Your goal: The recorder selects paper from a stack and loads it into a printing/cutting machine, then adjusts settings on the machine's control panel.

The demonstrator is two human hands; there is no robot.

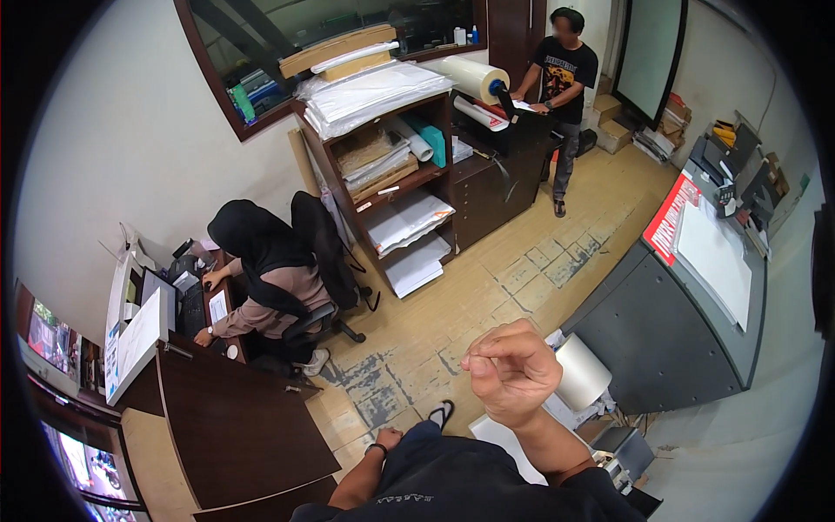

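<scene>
My right hand (513, 370) is raised in front of me, fingers curled and their tips brought to the thumb. Nothing shows between them. Behind that wrist stands a thick white roll (583, 372), apart from the hand as far as I can see. My left hand (389, 438) hangs low beside my dark-clothed leg, with a dark band round its wrist. Its fingers are mostly hidden, and I see nothing held there. A sandalled foot (444, 415) shows on the floor just ahead.
To the left a seated person (270, 261) works at a desk with a keyboard. Wooden shelves (387, 196) hold stacked sheets. At the back a standing person (565, 78) handles paper by a large film roll (474, 80). A grey cabinet (661, 331) carrying white sheets stands at right.
</scene>
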